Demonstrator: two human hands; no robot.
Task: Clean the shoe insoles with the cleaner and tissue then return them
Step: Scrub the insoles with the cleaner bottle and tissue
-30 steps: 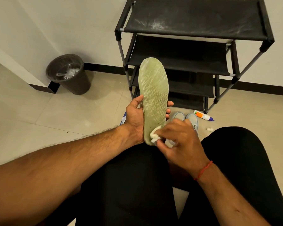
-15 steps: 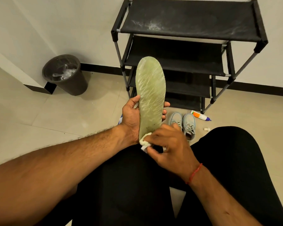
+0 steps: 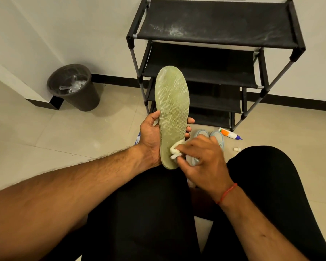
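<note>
The insole (image 3: 172, 102) stands toe-up over the lap. The left grip (image 3: 151, 136) wraps its middle, thumb on one edge and fingers on the other. The right grip (image 3: 201, 157) pinches a wadded tissue (image 3: 174, 150) against the heel area. The insole looks light, thin and bendy, so a mid-length hold across both edges probably braces it best against rubbing. Half a second ago the tissue sat at the heel tip. It is now slightly higher, and the left hold is unchanged.
</note>
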